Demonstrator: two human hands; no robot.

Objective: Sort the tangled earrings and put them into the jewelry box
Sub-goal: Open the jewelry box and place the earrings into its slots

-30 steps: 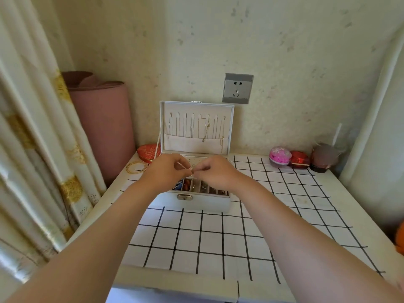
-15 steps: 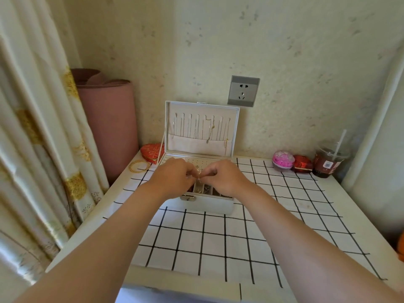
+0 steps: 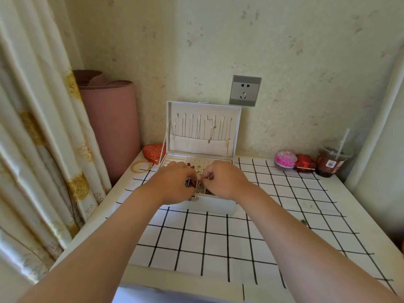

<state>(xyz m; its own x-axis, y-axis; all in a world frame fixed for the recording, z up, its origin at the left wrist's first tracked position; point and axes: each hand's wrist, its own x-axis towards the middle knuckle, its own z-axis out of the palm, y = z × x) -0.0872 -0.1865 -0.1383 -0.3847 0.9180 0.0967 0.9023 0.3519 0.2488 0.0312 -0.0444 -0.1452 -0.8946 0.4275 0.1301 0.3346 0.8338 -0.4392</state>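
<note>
Metal earring [image 3: 203,177]: thin and tiny, above the box's front compartments; its long axis is too small to tell.
Left hand [image 3: 172,182]: fingers curled, pinching it.
Right hand [image 3: 225,180]: fingertips pinching it too.
Jewelry box [image 3: 209,203]: white, lid upright, long side left-right, on checked cloth [image 3: 218,237].

drink cup [image 3: 332,160] stands beside a red box [image 3: 305,165].

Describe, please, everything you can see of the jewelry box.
The white jewelry box stands open on the checked cloth near the wall. Its upright lid holds hanging chains above a pocket; the base shows small compartments, a perforated earring panel and a metal front clasp. The left hand and right hand hover over it, pinching earrings.
</note>
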